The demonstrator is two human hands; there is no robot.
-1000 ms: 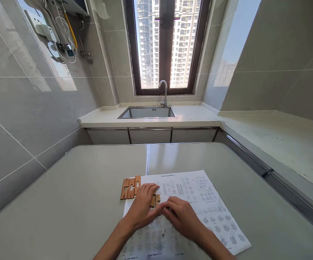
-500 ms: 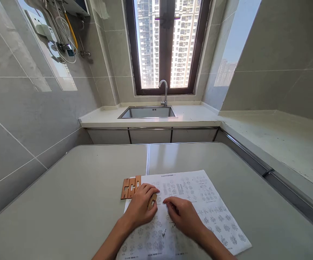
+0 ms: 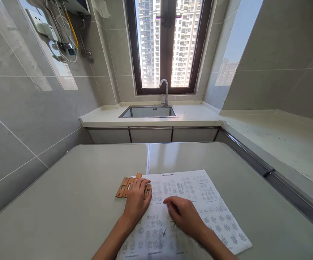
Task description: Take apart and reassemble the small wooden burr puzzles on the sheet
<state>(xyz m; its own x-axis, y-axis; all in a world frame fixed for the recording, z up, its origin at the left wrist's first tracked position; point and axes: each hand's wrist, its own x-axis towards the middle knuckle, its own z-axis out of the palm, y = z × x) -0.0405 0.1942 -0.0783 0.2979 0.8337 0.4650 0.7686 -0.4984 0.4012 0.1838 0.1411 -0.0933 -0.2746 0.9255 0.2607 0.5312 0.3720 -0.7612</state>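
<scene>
My left hand (image 3: 137, 200) reaches over several notched wooden pieces at the upper left corner of the printed sheet (image 3: 183, 187). One small wooden piece (image 3: 147, 190) with a slot sticks out between its thumb and fingers. Two more slotted wooden strips (image 3: 122, 187) lie side by side at the left, slanted, partly under that hand. The end of another strip (image 3: 138, 176) shows above the fingers. On the middle of the sheet rests my right hand (image 3: 183, 213), its fingers curled in, with no object showing in it.
The pale table (image 3: 50, 209) has a seam down its far half. Beyond it are a counter (image 3: 194, 115) with a sink (image 3: 148, 112) and a tap (image 3: 166, 93) under a window. Another counter (image 3: 289, 133) runs along the right wall.
My left hand has moved left and away from me with the small wooden piece, up against the other pieces. Those pieces have shifted left and now slant. My right hand stays put.
</scene>
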